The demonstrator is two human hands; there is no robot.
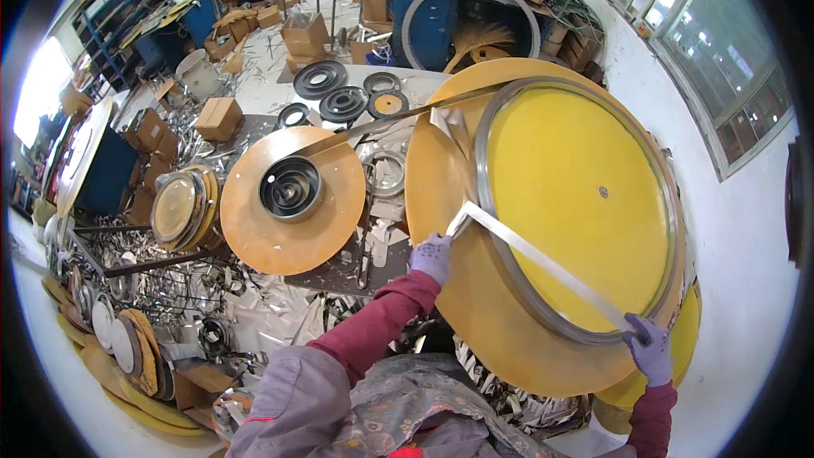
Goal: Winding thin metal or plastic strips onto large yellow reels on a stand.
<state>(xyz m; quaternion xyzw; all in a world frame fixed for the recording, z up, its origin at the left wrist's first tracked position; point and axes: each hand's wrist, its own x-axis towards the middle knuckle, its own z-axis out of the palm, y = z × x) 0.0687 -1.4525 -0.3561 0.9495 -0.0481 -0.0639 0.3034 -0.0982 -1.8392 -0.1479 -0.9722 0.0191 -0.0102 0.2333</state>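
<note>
Shiny scraps (pixel 280 314) litter the workshop floor to the left of the left hand (pixel 431 256), while a white wall (pixel 733 229) with a window (pixel 721 42) rises to the right of the right hand (pixel 651 352). Both hands wear pale purple gloves and stand well apart, with a pale strip (pixel 547 265) stretched between them. The left hand's fingers are closed on the strip near one end; just beyond that grip it bends sharply, then runs straight to the right hand, which is curled closed around it.

Beyond and between the hands lies a yellow disc (pixel 577 170), edged by a grey ring (pixel 486 144); the strip crosses over both. The right hand is at the ring's near right side, though whether it touches the ring I cannot tell. A wide orange disc (pixel 441 165) spreads out beneath, its left edge beside the left hand.

Left of the left hand are a bent metal rod (pixel 363 267) and, past it, a smaller orange disc (pixel 254 170) with a black coil (pixel 290 187) at its centre. From that coil a dark band (pixel 390 121) passes beyond the left hand toward the ring's far side. Farther off in that direction sit several black rings (pixel 343 103) and a cardboard box (pixel 218 119). Far ahead of the left hand, a big metal hoop (pixel 407 34) stands upright.
</note>
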